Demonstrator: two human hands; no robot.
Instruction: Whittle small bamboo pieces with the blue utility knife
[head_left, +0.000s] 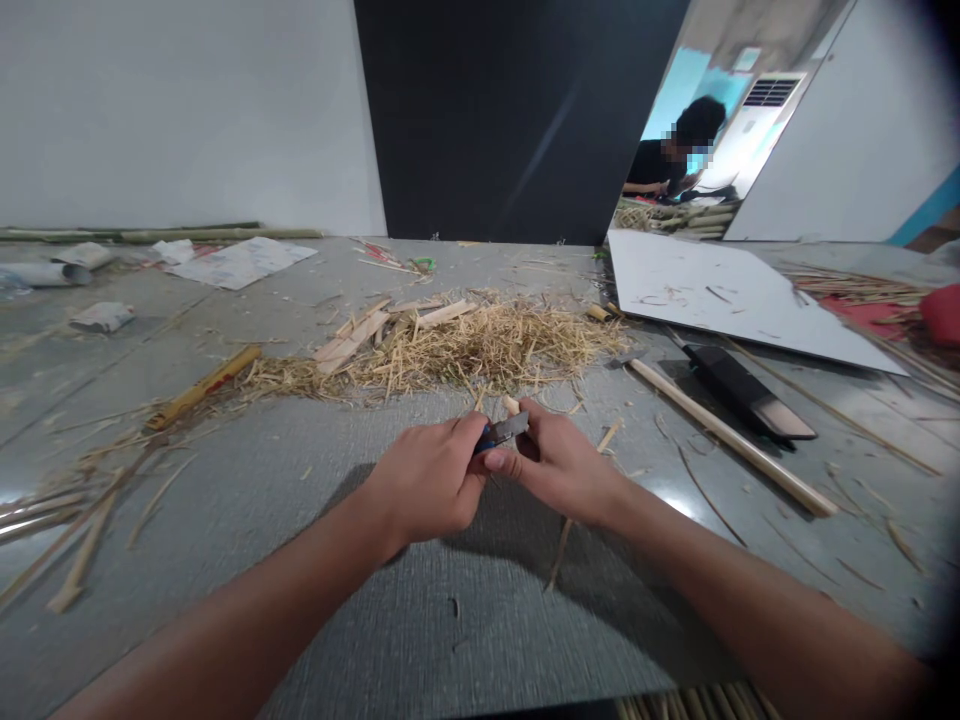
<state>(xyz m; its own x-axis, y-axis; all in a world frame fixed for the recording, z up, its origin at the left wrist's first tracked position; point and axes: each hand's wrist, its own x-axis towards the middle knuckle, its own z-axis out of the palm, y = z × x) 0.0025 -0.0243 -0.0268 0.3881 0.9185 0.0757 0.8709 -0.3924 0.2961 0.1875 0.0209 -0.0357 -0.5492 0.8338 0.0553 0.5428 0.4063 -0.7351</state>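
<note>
My left hand (431,470) is closed around the blue handle of a utility knife (511,430), whose grey blade points right. Facing it, my right hand (566,465) grips a small pale piece of wood (512,405); only its end shows above the fingers. The blade lies close to that piece, and my right thumb is right beside it. I cannot tell whether the edge touches the wood. Both hands are above the grey work surface (420,620), just in front of a heap of straw-coloured shavings (487,345).
A yellow bamboo piece (206,385) lies left. To the right are a long-handled tool (735,440), a black oblong object (750,395) and a white board (742,290). Dark and white panels (510,120) stand behind. Another person (675,150) sits beyond the gap.
</note>
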